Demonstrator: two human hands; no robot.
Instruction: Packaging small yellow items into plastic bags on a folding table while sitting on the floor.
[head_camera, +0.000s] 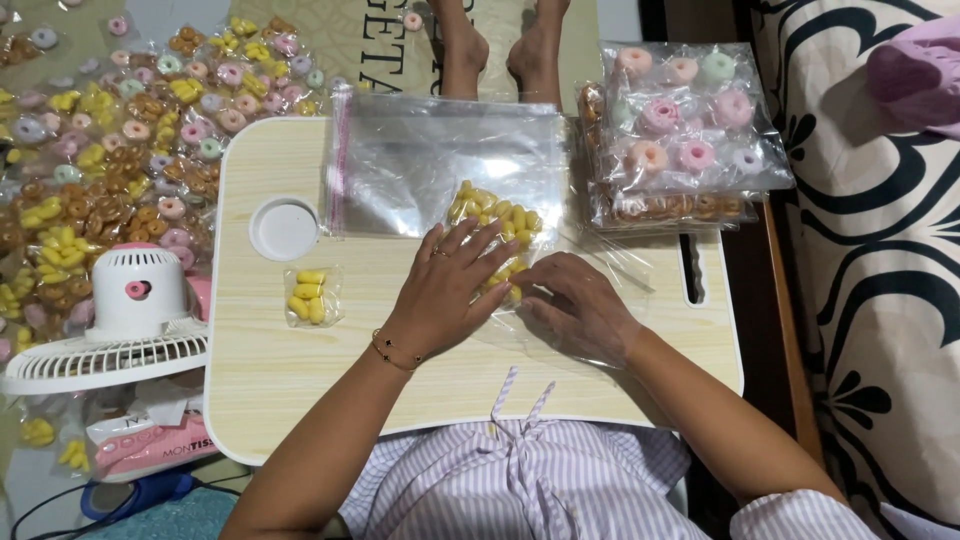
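A clear plastic bag (440, 165) lies flat on a light wooden lap table (300, 380), with several small packets of yellow pieces (495, 212) inside its lower part. My left hand (445, 285) rests flat on the bag over the yellow packets, fingers spread. My right hand (580, 305) presses down on the bag's lower right edge, fingers bent. One small packet of yellow pieces (310, 297) lies alone on the table, left of my left hand.
Filled clear bags of pink, green and brown ring sweets (680, 130) are stacked at the table's far right. Many loose small packets (110, 170) cover the floor on the left. A white and pink fan (135, 310) stands at the left edge. Bare feet (500, 50) show beyond the table.
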